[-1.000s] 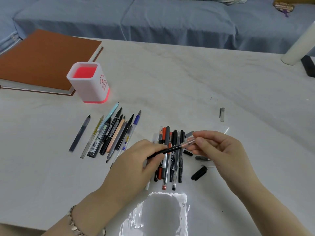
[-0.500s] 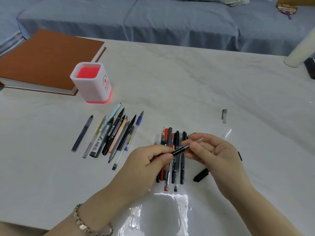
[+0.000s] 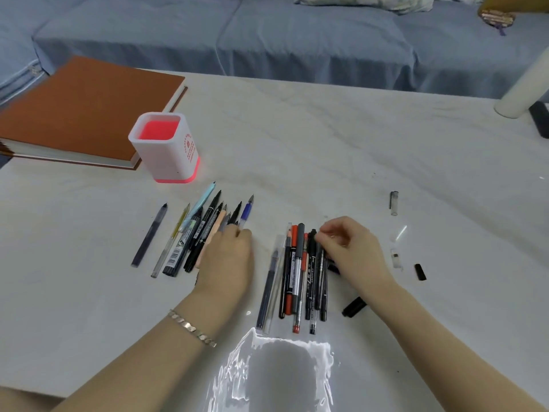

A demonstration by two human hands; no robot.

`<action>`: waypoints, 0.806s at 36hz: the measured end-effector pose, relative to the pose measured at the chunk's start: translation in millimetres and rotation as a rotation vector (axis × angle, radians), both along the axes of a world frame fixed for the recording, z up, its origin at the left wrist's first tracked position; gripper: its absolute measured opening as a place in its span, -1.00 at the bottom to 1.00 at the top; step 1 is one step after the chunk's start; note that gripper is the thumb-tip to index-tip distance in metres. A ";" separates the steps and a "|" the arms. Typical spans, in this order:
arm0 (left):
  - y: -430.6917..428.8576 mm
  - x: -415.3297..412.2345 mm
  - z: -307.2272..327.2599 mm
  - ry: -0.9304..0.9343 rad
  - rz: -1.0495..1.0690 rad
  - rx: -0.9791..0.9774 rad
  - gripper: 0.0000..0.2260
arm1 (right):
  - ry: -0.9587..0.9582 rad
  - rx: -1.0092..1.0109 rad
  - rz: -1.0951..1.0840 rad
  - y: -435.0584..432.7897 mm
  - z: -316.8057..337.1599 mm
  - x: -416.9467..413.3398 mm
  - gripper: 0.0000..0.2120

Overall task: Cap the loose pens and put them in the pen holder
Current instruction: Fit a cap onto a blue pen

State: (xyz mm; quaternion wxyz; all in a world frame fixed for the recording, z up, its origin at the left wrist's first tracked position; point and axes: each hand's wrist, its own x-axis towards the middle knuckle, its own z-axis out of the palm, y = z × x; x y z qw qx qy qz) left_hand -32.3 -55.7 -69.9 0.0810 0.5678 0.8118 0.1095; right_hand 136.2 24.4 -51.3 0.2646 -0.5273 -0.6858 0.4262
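White marbled table (image 3: 341,150) carries everything, and a glare patch near its front edge washes out the surface between the forearms. Beyond the left hand (image 3: 225,260) lies a brown book (image 3: 86,108), cut off at the frame's left side, with the white, red-lined pen holder (image 3: 165,147) just beside it and holding no pens.

The hands are apart. The left hand lies palm down on the right end of the uncapped pens (image 3: 190,236), covering several of them; its fingertips are hidden, so whether it grips one cannot be told. The right hand (image 3: 350,251) has its curled fingertips meeting on the top end of a black pen (image 3: 320,281), the outermost of the capped pens (image 3: 297,272) lying between the hands.

Right of that hand lie loose caps: a black cap (image 3: 354,306), another black cap (image 3: 420,272) and a clear cap (image 3: 394,203); a smaller clear piece is hard to make out.

Half a second ago both hands held one pen together above the table; now each is down at a separate row.
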 end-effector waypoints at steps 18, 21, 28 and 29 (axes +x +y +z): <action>3.2 12.9 12.5 -0.148 0.075 -0.048 -0.75 | -0.273 0.203 0.017 -1.2 -3.0 64.6 -0.86; -1.5 19.4 22.6 -0.221 0.030 0.012 -0.69 | -0.324 0.188 -0.001 6.2 0.3 78.2 -0.85; -17.4 20.9 33.9 -0.281 -0.052 0.183 -0.74 | -0.456 0.183 0.223 4.6 -5.1 59.7 -0.87; -18.8 20.8 34.9 -0.299 -0.053 0.188 -0.75 | -0.456 0.194 0.250 3.5 -8.1 54.7 -0.87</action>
